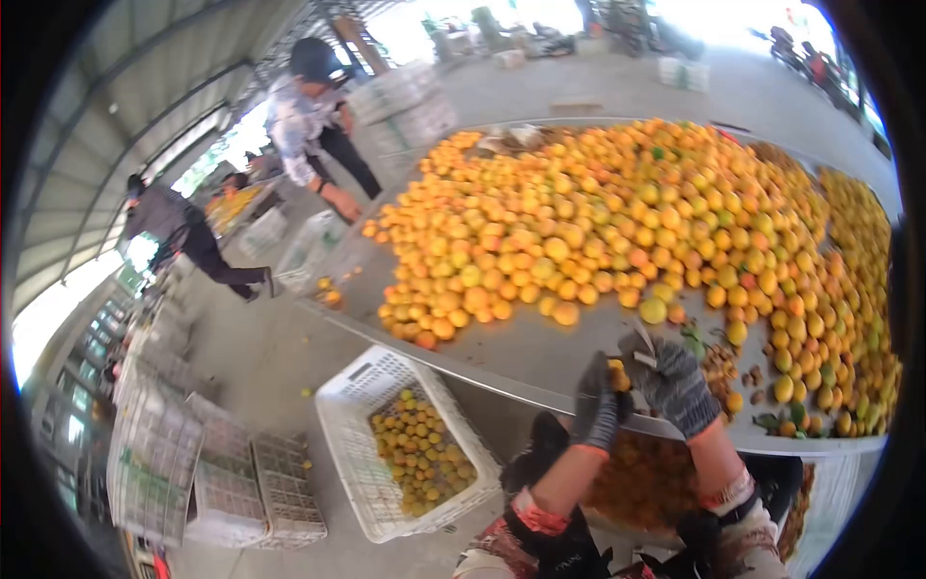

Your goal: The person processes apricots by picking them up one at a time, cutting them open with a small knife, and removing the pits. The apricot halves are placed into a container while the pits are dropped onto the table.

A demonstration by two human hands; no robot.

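Observation:
My left hand (600,400), in a grey striped glove, is closed round a yellow-orange fruit (618,375) above the near edge of the metal table (521,357). Close beside it on the right, my right hand (675,379), gloved the same way, has its fingers closed on a small tool (644,347) with a pale blade and handle. Beyond both hands lies a large heap of yellow-orange fruit (579,222). Green leaves and brown scraps (719,372) are just right of my right hand.
A white crate (338,405) holding fruit stands on the floor left of the table. Stacked crates (227,473) are at lower left. One person (313,125) leans by the table's far left end; another person (183,232) is farther left. Brown scraps (641,482) lie below the table edge.

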